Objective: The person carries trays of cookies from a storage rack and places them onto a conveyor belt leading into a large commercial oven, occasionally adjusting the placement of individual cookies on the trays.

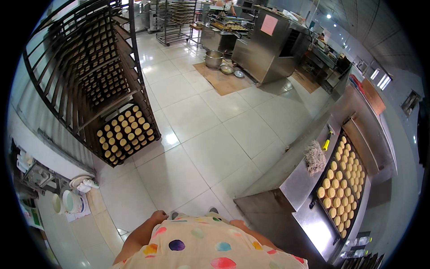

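Observation:
My left hand (159, 216) hangs at the lower middle beside my polka-dot apron, its fingers curled; what they hold, if anything, is too small to make out. My right hand (237, 223) hangs at the apron's other side, fingers mostly hidden. Nearest it, on the right, is a steel machine (286, 188) bearing dark trays of round pale pastries (336, 184). A string mop head (315, 157) and a yellow-handled tool (326, 143) lie on its ledge.
A tall rack (133, 54) of pastry trays stands at left, with white buckets (71, 201) below it. Tiled floor (183, 125) stretches ahead toward metal bowls (213, 59) on cardboard, a steel cabinet (273, 54), another rack (172, 24) and a co-worker (226, 6).

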`<act>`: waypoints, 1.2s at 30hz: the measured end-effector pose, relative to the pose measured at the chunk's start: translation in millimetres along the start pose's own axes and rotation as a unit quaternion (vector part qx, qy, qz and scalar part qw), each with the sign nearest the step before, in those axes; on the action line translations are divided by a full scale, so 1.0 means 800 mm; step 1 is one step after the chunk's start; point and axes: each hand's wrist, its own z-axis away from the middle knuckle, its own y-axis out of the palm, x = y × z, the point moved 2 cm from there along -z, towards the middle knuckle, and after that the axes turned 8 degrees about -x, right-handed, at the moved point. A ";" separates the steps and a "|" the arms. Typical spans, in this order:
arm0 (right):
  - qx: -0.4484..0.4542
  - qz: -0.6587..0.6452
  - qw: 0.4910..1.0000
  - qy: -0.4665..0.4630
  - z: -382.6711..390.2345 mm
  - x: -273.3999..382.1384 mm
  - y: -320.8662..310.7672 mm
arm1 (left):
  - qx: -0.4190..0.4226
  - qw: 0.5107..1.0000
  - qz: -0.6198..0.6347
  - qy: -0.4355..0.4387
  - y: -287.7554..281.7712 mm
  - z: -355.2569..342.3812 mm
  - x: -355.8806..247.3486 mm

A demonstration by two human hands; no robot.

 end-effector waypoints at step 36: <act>-0.024 -0.137 0.981 -0.136 -0.140 0.250 -0.128 | -0.059 0.908 0.313 -0.271 -0.003 0.073 0.215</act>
